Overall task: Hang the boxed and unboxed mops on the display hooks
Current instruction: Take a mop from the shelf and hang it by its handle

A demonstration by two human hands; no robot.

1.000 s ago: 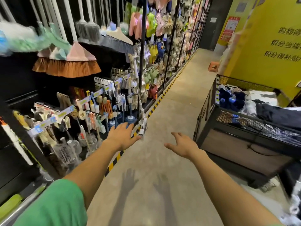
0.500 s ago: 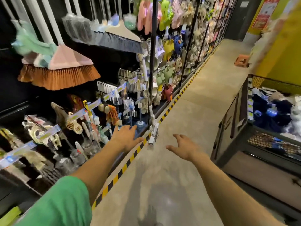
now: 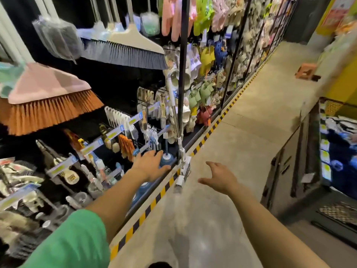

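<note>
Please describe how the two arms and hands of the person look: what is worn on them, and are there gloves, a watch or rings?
The left arm wears a short green sleeve at the shoulder; the forearm below it is bare. The left hand and right hand are bare: no gloves, watch or rings are visible. The right arm shows no sleeve in view.

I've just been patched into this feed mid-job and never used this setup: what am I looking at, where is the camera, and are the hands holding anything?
There is no machine: a person wears one camera on the head, looking forward and down a shop aisle. The left hand and right hand reach forward, fingers spread, holding nothing. On the left a display rack carries an orange-bristled broom, a grey-bristled broom and small cleaning goods. A white-handled mop stands at the rack's edge ahead of the hands. A dark cart stands on the right.
</note>
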